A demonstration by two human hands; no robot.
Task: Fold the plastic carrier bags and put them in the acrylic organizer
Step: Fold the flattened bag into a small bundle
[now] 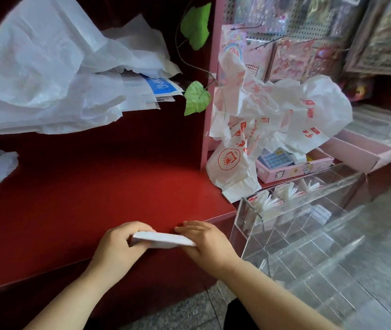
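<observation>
A white carrier bag folded into a small flat packet (163, 239) is held between both hands just above the front of the red shelf (94, 186). My left hand (116, 246) pinches its left end and my right hand (207, 244) grips its right end. The clear acrylic organizer (308, 225) stands to the right of my hands, with several folded bags (270, 198) upright in its far compartments. A heap of crumpled white bags with red print (273, 120) lies behind the organizer.
Large plain white plastic bags (35, 75) and papers fill the upper left shelf. A pink box with a calculator (292, 165) sits by the heap. A pink pegboard (285, 44) with hanging goods stands at the right. Green artificial leaves (197, 98) dangle by the divider.
</observation>
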